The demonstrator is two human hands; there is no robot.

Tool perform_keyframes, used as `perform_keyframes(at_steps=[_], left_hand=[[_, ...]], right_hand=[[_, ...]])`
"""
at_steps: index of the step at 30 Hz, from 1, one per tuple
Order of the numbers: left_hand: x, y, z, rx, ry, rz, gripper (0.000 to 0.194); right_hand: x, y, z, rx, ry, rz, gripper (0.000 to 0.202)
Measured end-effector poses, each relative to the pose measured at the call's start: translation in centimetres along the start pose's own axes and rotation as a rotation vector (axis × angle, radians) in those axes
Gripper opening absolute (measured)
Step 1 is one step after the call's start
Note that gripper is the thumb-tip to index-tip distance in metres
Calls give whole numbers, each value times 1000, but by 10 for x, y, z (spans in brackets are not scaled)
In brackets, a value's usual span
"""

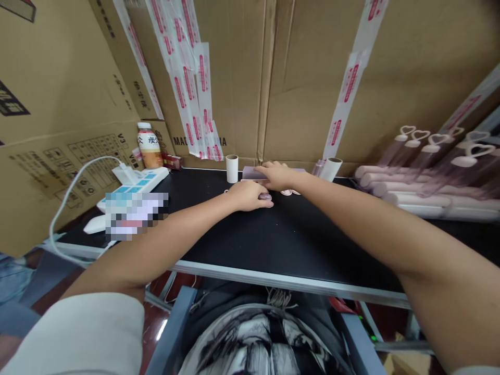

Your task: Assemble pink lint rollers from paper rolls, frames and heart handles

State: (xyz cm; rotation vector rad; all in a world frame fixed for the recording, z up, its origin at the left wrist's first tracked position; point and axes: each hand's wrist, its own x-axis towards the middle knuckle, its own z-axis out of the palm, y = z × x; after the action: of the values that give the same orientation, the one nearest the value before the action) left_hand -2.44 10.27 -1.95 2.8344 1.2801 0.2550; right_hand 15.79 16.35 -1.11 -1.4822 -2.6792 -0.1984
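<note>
At the back middle of the black table point(250, 245) lies a pale purple box point(250, 173). My right hand point(276, 176) is on top of it, its fingers bent over the box's upper side. In front of the box, my left hand point(250, 196) curls round a small translucent purple piece point(265, 197) that shows between thumb and fingers. Small pinkish pieces point(287, 192) rest on the table just right of my left hand. A white tube point(232, 169) stands upright left of the box, and another white tube point(331, 169) leans to its right.
Pink-white cylinders point(417, 200) and clear tubes with heart-shaped loops point(437, 139) fill the right side. A power strip point(150, 179) with a white cable, a bottle point(149, 148) and a small dark red box point(172, 162) sit at the left. Cardboard walls point(312, 78) rise behind.
</note>
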Motion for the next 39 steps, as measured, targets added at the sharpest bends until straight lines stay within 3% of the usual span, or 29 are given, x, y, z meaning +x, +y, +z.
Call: perform_keyframes(at_steps=[5,10,13,16,18,22,29,32,35,39], left_hand=[[-3,4,-7,7,22,8,43],[-3,0,-40,-106,303,-136,39],[-7,-7,-59,-178,399,-88,31],[-18,-5,-66,-123,392,54,29],[-25,3,-62,-22,346,174,29],[-31,24,-46,187,353,304,35],[-31,21,-27,243,440,146,43],[-36,21,-24,237,401,90,45],[-40,29,-20,184,375,37,47],[-41,40,-14,100,370,39,47]], right_hand=[[-5,-2,-5,-19,-7,-9,64],[-8,4,-19,16,64,-47,64],[-23,2,-32,317,228,-187,61],[-55,-11,-39,863,331,-332,50],[-79,-24,-38,1104,349,-227,45],[-113,-42,-28,1279,425,-30,42],[-119,-35,-23,1575,493,204,40],[-117,-40,-17,1689,484,175,41],[-118,-50,-10,1753,475,46,48],[-120,-61,-4,1786,407,-15,56]])
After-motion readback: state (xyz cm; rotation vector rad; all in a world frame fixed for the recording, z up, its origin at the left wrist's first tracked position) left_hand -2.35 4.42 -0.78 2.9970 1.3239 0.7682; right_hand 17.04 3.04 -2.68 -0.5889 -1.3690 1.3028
